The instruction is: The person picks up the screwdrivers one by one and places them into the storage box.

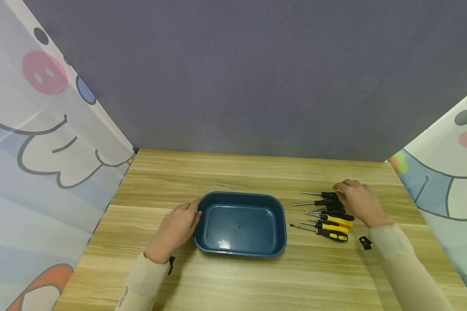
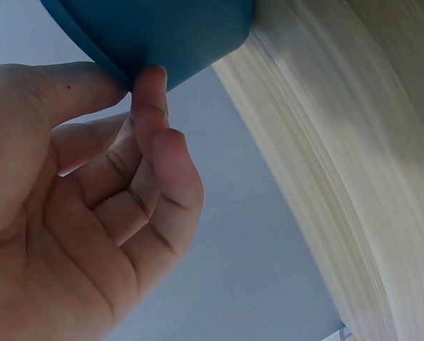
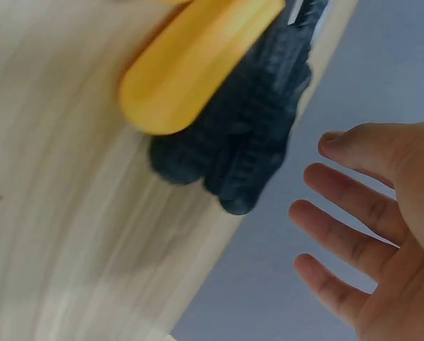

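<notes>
A dark blue plastic basin (image 1: 239, 229), rectangular with rounded corners, sits on the table with nothing in it. My left hand (image 1: 178, 226) pinches its left rim between thumb and fingers; in the left wrist view that hand (image 2: 91, 192) meets the rim of the basin (image 2: 169, 35). To the right lies a row of several screwdrivers (image 1: 332, 233), some with black handles, some yellow, shafts pointing left. By the handle ends at the far side is my right hand (image 1: 358, 201). The right wrist view has this hand (image 3: 368, 227) with fingers spread apart, beside a yellow screwdriver handle (image 3: 197, 64) and black ones.
The wood-grain table (image 1: 241, 285) ends at a grey partition (image 1: 241, 77) at the back. Cartoon-printed curtains (image 1: 39, 142) hang on both sides. A small black piece (image 1: 366, 242) shows beside the right sleeve, another by the left one.
</notes>
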`<state>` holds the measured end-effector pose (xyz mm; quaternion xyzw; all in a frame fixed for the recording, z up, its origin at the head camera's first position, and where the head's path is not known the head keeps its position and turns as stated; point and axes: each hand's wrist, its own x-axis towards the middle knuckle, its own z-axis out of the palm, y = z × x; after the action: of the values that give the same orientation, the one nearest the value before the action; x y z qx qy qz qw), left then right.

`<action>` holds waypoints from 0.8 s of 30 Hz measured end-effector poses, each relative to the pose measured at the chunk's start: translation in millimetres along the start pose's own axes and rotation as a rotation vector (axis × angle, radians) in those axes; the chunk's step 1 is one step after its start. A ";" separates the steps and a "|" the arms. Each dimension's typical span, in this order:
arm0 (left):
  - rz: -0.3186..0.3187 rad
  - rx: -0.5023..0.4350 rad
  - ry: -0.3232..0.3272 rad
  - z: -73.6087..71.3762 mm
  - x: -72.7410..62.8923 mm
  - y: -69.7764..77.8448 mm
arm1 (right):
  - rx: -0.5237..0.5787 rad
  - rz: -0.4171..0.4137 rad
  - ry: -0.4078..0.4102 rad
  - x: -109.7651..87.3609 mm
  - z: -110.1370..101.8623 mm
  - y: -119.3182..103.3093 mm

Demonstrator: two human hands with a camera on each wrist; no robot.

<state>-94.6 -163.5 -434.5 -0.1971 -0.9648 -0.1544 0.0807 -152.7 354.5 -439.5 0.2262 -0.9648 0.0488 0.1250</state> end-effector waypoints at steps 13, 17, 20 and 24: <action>-0.014 -0.046 -0.019 -1.7 -0.2 0.8 | 0.029 0.041 -0.197 4.2 0.5 5.6; -0.008 -0.045 -0.021 -1.9 0.0 0.9 | 0.007 0.050 -0.261 6.7 1.5 6.8; 0.004 -0.042 -0.017 -1.9 -0.1 0.7 | -0.006 0.059 -0.291 7.2 2.6 7.2; 0.013 -0.044 -0.010 -1.1 0.1 0.1 | -0.004 0.055 -0.285 7.7 2.7 7.0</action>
<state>-94.6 -163.7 -433.4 -0.2060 -0.9602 -0.1742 0.0725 -163.1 357.1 -440.4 0.2039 -0.9787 0.0179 -0.0140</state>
